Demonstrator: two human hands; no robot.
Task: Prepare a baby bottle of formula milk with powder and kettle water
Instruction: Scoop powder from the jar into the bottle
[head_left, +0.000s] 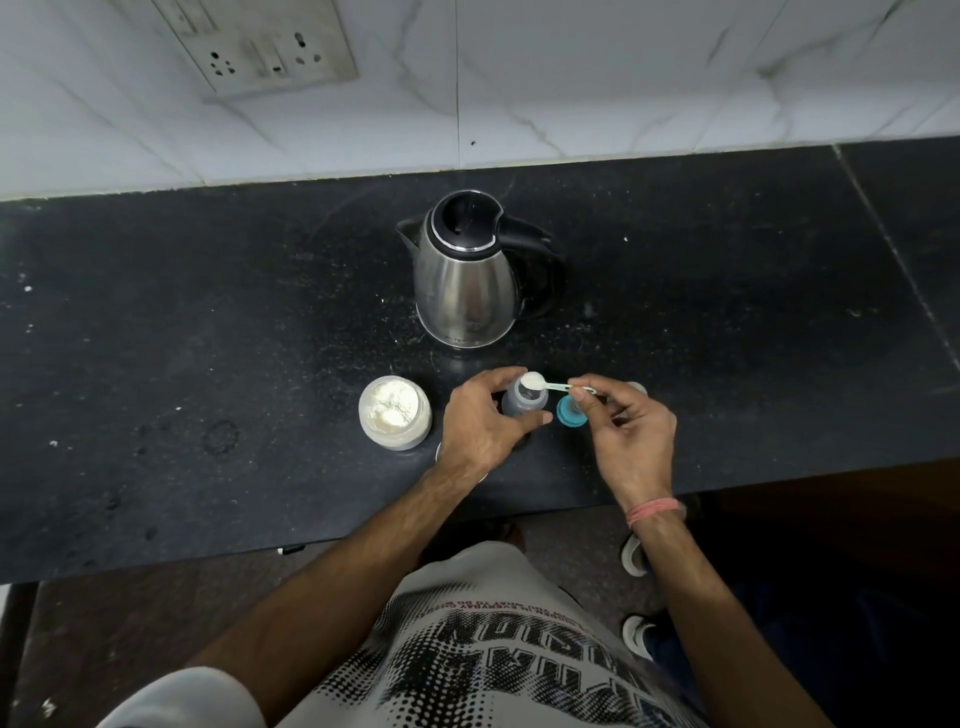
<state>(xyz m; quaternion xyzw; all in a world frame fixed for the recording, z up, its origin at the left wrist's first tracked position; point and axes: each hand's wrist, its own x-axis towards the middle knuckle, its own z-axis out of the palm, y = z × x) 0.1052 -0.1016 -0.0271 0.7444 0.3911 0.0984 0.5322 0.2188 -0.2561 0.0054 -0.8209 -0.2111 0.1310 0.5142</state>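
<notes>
On the black counter (208, 322), the baby bottle (523, 402) stands upright near the front edge, the left hand (485, 423) curled round its body. Over its open mouth the right hand (626, 426) pinches a scoop (550, 384) heaped with white powder. At the bottle's nine o'clock sits the open powder jar (395, 413); at twelve o'clock the steel kettle (475, 270) — at three o'clock, just beside it, the teal cap (569, 410).

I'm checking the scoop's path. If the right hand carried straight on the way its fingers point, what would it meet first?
The right hand pinches the scoop and points left toward the baby bottle. It would likely meet the bottle's open mouth first, with the left hand gripping it; depth is unclear.
</notes>
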